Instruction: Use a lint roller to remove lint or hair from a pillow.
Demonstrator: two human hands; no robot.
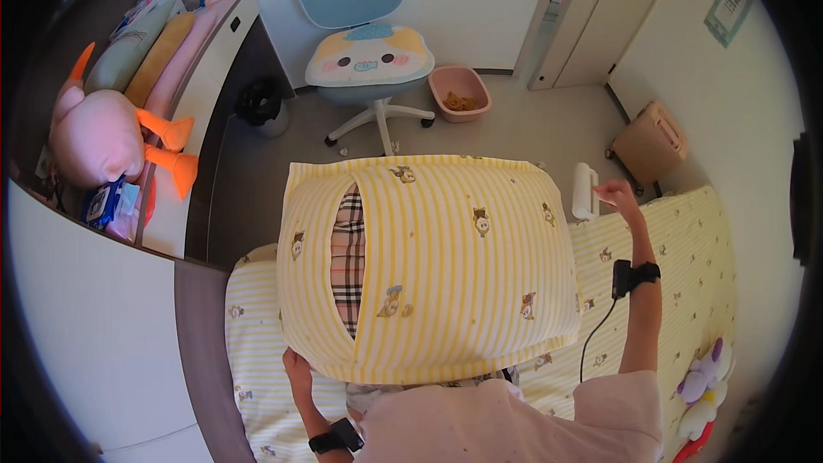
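A plump pillow (446, 266) in a yellow-and-white striped case with small cartoon animals lies before my body. Its case gapes at the left, where a plaid inner cover (347, 261) shows through the slit. At the pillow's near left corner, my left hand (297, 373) is closed on the fabric edge, its fingertips partly hidden. Off to the right of the pillow, my right hand (619, 199) grips a white lint roller (585, 192), held apart from the pillow. Most of the roller's handle is hidden by my fingers.
Striped bedding (660, 266) spreads under and beside the pillow. Plush toys (707, 386) lie at the lower right. Beyond the bed stand a blue swivel chair (369, 60), a pink basin (460, 93), a black-lined bin (266, 107) and a tan suitcase (647, 146). Shelves hold a pink plush (99, 137).
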